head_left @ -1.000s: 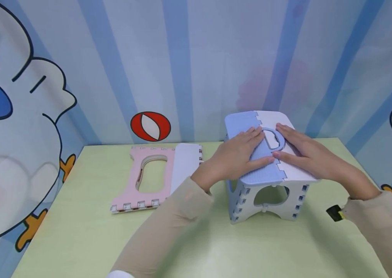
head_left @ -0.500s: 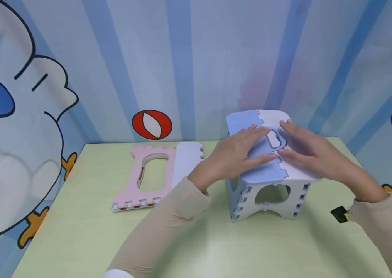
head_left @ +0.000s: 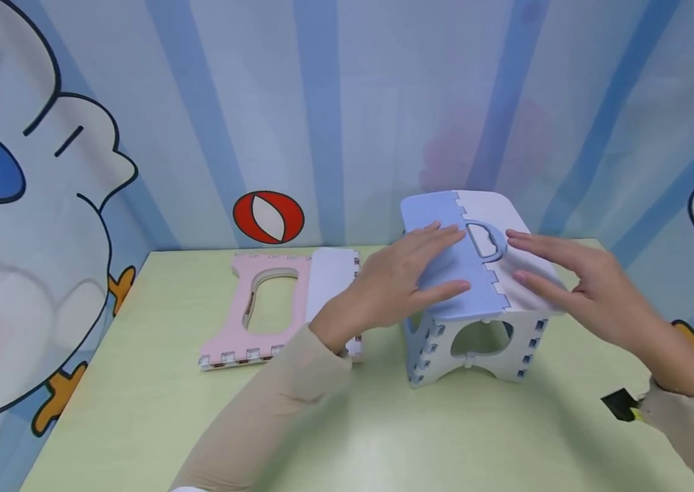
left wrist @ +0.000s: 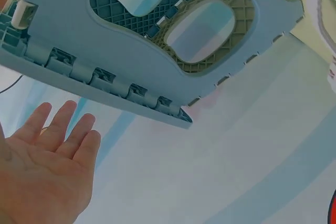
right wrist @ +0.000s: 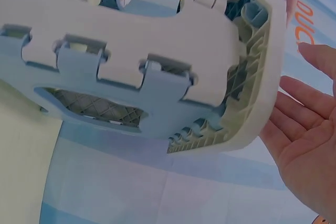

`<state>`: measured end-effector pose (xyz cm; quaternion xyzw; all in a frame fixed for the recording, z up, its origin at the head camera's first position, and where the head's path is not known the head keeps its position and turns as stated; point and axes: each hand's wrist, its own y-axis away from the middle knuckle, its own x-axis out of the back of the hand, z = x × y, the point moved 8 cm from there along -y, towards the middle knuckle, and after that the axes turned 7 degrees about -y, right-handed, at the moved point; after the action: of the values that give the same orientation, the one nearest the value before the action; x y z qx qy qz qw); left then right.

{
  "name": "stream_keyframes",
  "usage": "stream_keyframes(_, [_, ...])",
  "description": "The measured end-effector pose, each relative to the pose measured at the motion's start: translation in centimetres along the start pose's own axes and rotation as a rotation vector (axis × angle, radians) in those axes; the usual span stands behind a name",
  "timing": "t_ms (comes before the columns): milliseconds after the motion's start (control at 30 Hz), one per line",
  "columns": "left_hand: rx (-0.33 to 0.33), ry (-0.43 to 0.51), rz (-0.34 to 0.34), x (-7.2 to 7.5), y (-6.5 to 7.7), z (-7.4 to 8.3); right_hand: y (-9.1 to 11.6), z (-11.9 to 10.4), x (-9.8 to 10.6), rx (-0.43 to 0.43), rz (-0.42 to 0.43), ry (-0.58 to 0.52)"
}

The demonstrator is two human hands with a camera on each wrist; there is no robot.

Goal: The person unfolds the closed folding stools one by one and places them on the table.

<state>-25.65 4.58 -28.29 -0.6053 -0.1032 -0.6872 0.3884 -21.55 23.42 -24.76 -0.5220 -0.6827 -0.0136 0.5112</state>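
Observation:
A folding step stool (head_left: 482, 273) stands upright and unfolded at the right of the table, its seat half blue and half white. A blue loop handle (head_left: 499, 240) lies flat at the middle of the seat. My left hand (head_left: 399, 277) is held with straight fingers over the blue half. Over the white half, my right hand (head_left: 593, 287) has its fingers spread toward the handle. Neither hand holds anything. In the left wrist view the stool's blue side panel (left wrist: 131, 40) shows above the hand; the right wrist view has the palm (right wrist: 310, 145) beside the seat's edge.
A second stool (head_left: 273, 307), pink and white, lies folded flat on the pale green table (head_left: 384, 430), left of the standing one. Behind the table hangs a blue striped backdrop (head_left: 371, 123) with cartoon figures.
Both hands have lifted off the seat and drawn apart, the left one moving left and the right one moving right. The stool has stayed in place.

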Motion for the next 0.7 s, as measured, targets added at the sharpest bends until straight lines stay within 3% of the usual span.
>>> stream_keyframes(200, [-0.042, -0.004, 0.088, 1.2, 2.0, -0.2, 0.4, -1.7, -0.4, 0.078, 0.041, -0.023])
stream_keyframes(400, [-0.068, -0.009, 0.143, 1.5, 3.4, -0.3, 0.8, -3.7, -1.3, 0.175, 0.083, -0.089])
stream_keyframes(700, [-0.116, -0.021, 0.213, 2.0, 5.8, -0.8, 1.4, -7.3, -4.0, 0.303, 0.091, -0.177])
